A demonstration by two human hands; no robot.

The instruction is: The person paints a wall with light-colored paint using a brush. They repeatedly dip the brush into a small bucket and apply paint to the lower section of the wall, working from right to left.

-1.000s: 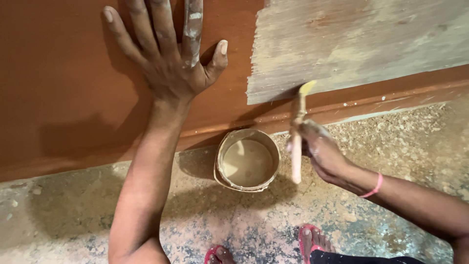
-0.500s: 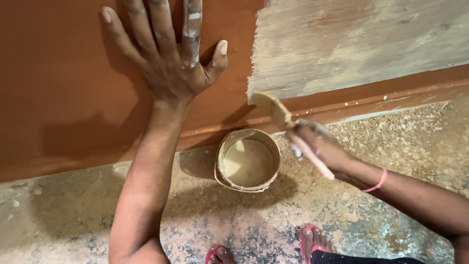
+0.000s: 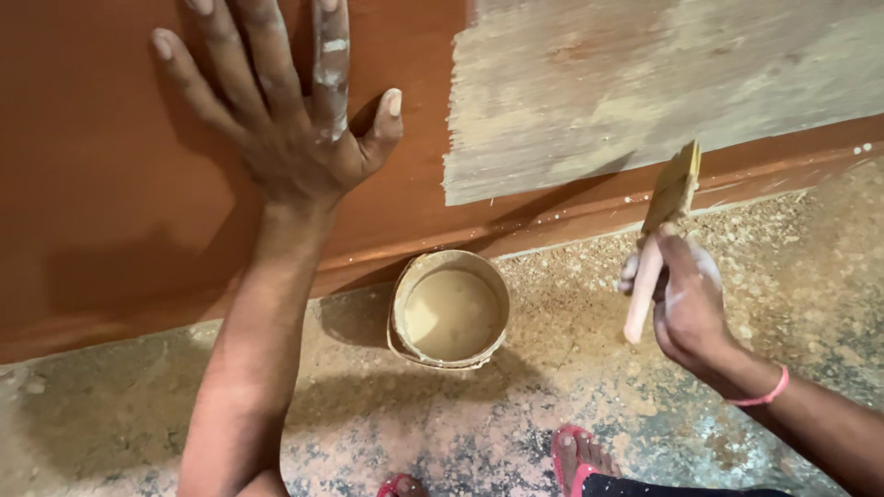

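Nearest me, my right hand [image 3: 691,308] has its grip closed round the paintbrush [image 3: 658,235], bristles just short of the wall. The paint tub [image 3: 448,310] sits on the floor by the skirting. Farther, my left hand [image 3: 290,120] lies flat and open on bare brown wall [image 3: 92,184]; only the pale patch [image 3: 663,83] at right is coated.

This looks like a room of a house under decoration rather than a workshop. A reddish-brown wall [image 3: 110,184] with a raised skirting band meets a speckled terrazzo floor [image 3: 571,368], and a patch of pale fresh paint [image 3: 645,83] covers the wall's upper right part.
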